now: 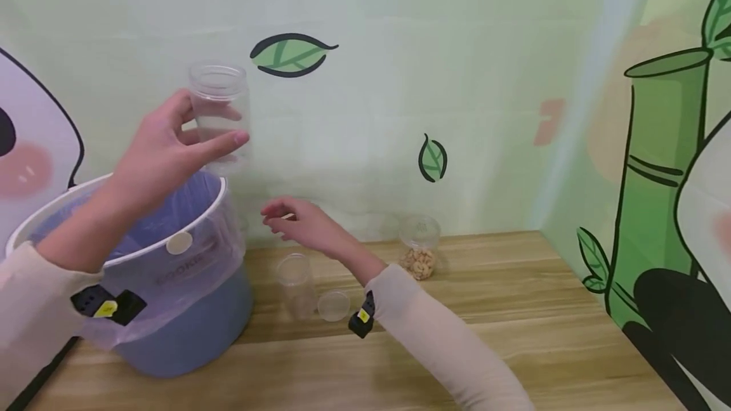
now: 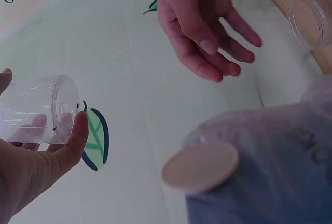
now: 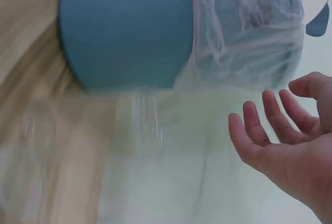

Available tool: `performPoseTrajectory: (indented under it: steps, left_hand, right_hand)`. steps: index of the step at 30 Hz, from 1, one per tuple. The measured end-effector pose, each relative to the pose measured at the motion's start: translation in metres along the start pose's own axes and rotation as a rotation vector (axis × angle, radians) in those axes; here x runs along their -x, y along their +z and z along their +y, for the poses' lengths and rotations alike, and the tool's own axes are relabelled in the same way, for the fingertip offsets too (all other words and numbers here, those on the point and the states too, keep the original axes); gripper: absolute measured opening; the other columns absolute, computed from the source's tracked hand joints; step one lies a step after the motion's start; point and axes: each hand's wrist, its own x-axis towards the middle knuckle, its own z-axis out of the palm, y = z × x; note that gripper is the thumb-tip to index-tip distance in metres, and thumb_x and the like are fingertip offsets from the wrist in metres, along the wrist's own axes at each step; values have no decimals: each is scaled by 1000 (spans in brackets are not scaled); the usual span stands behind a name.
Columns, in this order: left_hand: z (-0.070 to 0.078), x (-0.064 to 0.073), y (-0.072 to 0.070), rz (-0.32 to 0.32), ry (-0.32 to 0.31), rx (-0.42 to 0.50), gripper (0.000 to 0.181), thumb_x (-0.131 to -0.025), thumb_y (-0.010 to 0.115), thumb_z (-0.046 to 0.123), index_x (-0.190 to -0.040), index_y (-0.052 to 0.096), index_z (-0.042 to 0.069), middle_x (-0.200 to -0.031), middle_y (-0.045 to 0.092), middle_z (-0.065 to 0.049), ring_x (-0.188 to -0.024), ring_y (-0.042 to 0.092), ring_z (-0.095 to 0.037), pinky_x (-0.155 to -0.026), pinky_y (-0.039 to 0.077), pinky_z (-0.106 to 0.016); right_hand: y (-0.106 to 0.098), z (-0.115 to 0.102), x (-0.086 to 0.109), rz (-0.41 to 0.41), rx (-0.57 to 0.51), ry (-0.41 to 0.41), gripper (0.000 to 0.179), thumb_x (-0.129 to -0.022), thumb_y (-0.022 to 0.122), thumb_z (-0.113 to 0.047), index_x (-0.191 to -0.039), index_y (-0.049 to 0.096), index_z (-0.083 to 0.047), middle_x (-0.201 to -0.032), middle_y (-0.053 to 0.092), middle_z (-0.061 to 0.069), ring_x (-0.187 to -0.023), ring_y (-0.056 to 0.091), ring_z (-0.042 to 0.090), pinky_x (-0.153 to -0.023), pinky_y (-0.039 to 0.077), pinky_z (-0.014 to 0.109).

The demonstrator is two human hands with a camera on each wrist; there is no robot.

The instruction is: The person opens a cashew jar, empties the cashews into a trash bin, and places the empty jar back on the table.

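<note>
High over the bin, my left hand (image 1: 157,151) holds a clear plastic jar (image 1: 219,84) upright between thumb and fingers. No lid sits on its threaded mouth, and its wall looks see-through with nothing inside. The left wrist view shows the base of this jar (image 2: 65,107) close to the thumb. My right hand (image 1: 302,224) hovers right of the bin, above the table, its fingers loosely bent around nothing. In the right wrist view, the palm of that hand (image 3: 295,146) faces the bin's bagged side. A blue bin (image 1: 200,328) with a white rim stands below the left hand, lined with a translucent bag (image 1: 183,205).
On the wooden table (image 1: 485,347), another clear jar (image 1: 294,284) stands right of the bin, beside a round clear lid (image 1: 334,305). Farther right, near the wall, is a clear jar of cashew-like nuts (image 1: 421,262). A printed leaf-pattern backdrop (image 1: 365,113) rises behind the table.
</note>
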Motion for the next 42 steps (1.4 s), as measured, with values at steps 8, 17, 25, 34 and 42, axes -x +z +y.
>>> performPoseTrajectory:
  steps: [8, 17, 25, 34, 42]
  left_hand:
    - [11, 9, 18, -26, 4, 5, 63, -92, 77, 33, -146, 45, 26, -136, 54, 3, -122, 63, -27, -81, 56, -21]
    - [10, 21, 40, -82, 11, 68, 57, -92, 77, 30, -142, 49, 25, -135, 55, 4, -120, 64, -24, -81, 58, -28]
    - [-2, 32, 70, -153, -1, 159, 61, -91, 80, 26, -143, 49, 22, -136, 57, 1, -121, 62, -26, -87, 57, -33]
    - [-29, 44, 114, -236, 25, 278, 58, -87, 82, 11, -136, 51, 14, -134, 58, -7, -117, 65, -32, -86, 58, -40]
    - [-51, 51, 158, -277, 22, 228, 54, -85, 84, 19, -131, 55, 15, -130, 61, -6, -117, 62, -27, -97, 52, -49]
  right_hand:
    - [-42, 0, 41, 35, 342, -68, 24, -103, 56, -12, -125, 65, -12, -124, 69, 3, -115, 65, 14, -92, 53, 24]
    - [-75, 15, 87, 56, 385, -30, 27, -102, 58, -9, -129, 60, -9, -117, 73, 3, -109, 68, 16, -95, 54, 33]
    - [-84, 30, 124, 77, 419, 34, 25, -101, 60, -8, -126, 64, -8, -116, 72, 3, -109, 67, 17, -95, 54, 36]
    - [-86, 58, 152, 65, 504, 20, 20, -97, 63, -6, -117, 69, -6, -113, 72, 6, -103, 69, 19, -87, 58, 33]
    - [-88, 90, 170, 7, 694, 42, 18, -92, 70, -8, -110, 70, -6, -107, 72, 6, -101, 69, 25, -88, 57, 41]
